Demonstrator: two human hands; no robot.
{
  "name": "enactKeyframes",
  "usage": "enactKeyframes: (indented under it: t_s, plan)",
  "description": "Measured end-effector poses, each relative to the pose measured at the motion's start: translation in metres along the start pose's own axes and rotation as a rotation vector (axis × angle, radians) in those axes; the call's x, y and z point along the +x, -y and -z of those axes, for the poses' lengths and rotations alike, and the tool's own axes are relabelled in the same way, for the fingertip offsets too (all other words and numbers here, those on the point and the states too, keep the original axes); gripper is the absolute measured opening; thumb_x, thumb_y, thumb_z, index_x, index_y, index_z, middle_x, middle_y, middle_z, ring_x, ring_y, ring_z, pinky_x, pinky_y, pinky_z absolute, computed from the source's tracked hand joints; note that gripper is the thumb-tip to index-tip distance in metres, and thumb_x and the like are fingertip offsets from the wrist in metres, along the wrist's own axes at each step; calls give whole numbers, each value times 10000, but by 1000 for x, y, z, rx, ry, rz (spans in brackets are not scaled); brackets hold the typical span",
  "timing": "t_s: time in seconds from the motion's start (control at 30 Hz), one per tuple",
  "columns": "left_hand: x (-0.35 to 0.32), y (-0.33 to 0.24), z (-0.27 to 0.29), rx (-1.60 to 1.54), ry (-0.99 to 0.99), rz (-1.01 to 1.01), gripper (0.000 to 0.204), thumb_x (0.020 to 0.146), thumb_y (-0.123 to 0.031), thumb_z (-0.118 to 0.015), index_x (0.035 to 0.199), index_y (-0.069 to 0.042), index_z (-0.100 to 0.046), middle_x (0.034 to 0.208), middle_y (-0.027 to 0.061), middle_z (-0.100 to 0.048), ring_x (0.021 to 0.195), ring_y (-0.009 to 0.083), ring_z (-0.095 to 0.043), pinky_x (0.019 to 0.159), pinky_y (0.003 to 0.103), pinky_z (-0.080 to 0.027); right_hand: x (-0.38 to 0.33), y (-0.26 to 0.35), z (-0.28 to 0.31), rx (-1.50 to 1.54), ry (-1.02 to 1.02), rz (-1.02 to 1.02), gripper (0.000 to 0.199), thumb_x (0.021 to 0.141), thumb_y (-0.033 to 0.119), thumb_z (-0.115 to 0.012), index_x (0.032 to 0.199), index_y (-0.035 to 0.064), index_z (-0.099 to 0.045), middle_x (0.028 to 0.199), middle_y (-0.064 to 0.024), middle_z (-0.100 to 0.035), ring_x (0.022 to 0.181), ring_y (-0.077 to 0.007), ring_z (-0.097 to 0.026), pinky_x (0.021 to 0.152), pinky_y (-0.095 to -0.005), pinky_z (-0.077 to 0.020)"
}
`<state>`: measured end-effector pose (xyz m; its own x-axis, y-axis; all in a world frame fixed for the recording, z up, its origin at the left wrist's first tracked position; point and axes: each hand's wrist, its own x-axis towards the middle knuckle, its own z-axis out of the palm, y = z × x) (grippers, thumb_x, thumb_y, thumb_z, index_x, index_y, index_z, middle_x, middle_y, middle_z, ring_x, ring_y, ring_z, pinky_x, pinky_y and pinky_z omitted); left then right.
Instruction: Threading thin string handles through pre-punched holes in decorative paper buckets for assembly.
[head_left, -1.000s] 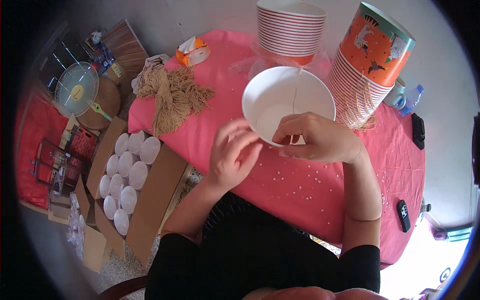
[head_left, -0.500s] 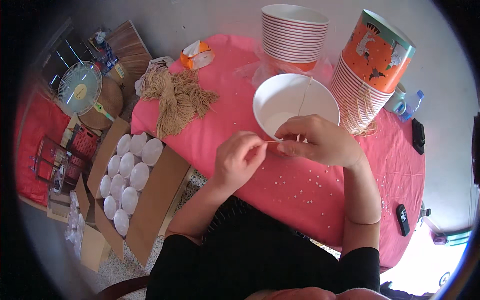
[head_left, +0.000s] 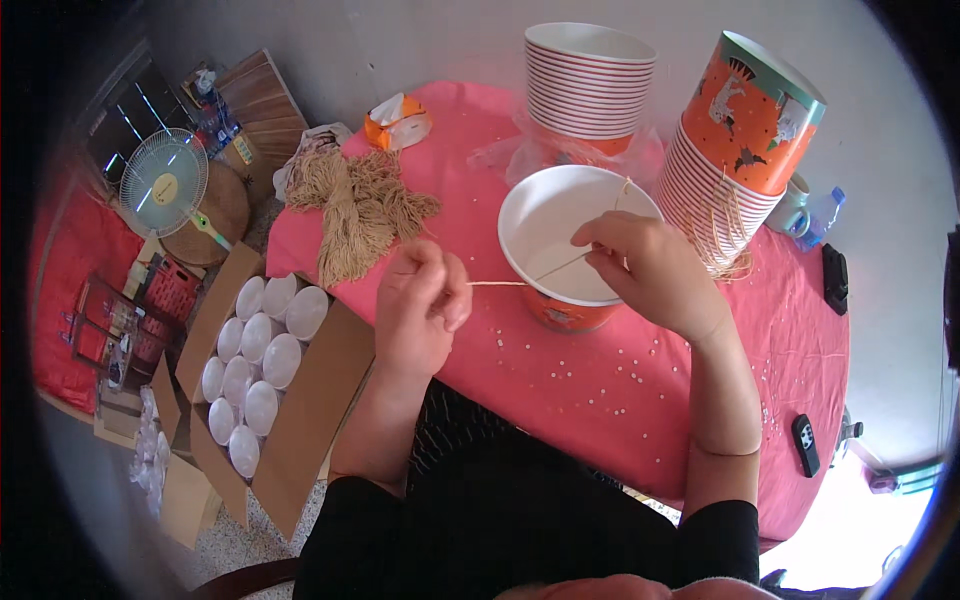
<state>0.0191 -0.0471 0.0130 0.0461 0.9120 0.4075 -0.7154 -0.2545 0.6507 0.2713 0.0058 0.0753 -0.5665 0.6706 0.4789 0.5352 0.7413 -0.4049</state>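
Observation:
A paper bucket [head_left: 570, 315] with a white inside and an orange printed outside stands in front of me on the table. A thin beige cord [head_left: 495, 284] runs from my left hand [head_left: 415, 310] to the bucket's near left wall, and its other part crosses the inside to my right hand [head_left: 650, 265]. My left fingers are closed on the cord, left of the bucket. My right hand is over the bucket's right side, thumb and fingers pinching the inner part. Another bit of cord shows at the far right rim, partly hidden behind my right hand.
A leaning stack of orange buckets [head_left: 715, 200], with cords hanging on its side, and another bucket stack [head_left: 590, 85] stand behind. Bundled beige cords [head_left: 360, 215] lie at left near a tissue pack [head_left: 398, 122]. Small white dots are scattered over the pink tablecloth [head_left: 560, 420]. A carton of clear cups [head_left: 290, 420] is at left.
My left hand has moved left, away from the bucket, and a length of cord is now drawn out straight. My right hand has lifted over the bucket. The bucket has shifted slightly left.

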Motion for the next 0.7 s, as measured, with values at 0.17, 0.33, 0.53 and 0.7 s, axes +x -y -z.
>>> enactKeyframes:
  t_s: [0.17, 0.33, 0.53, 0.7]
  plan:
    - [-2, 15, -14, 339, 21, 118, 269, 937, -54, -611, 1186, -52, -510, 818, 83, -634, 575, 44, -463, 482, 178, -351, -1, 14, -3, 252, 82, 39, 207, 808, 39, -648, 1014, 20, -663, 812, -120, -652, 717, -241, -630, 649, -353, -497]
    - [-5, 19, -16, 408, 87, 170, 377, 935, -87, -631, 1259, -52, -442, 859, 66, -655, 604, 47, -503, 524, 181, -389, 0, 20, -10, 447, 149, 97, 257, 807, 14, -686, 1063, 7, -662, 761, -76, -623, 670, -158, -587, 619, -298, -477]
    - [-4, 22, -26, 481, 54, 192, 370, 934, -88, -634, 1245, -49, -437, 863, 73, -660, 646, 55, -538, 545, 185, -403, 2, 15, -19, 452, 114, 221, 180, 817, 11, -681, 994, 3, -655, 772, -66, -622, 693, -173, -596, 640, -304, -478]
    - [-2, 18, -15, 472, 149, 281, 236, 942, -103, -628, 1148, -22, -546, 837, 50, -646, 656, 51, -534, 552, 186, -408, 3, 13, -16, 379, 34, 213, 143, 815, -9, -668, 956, 4, -650, 793, -53, -627, 715, -147, -608, 623, -289, -470]
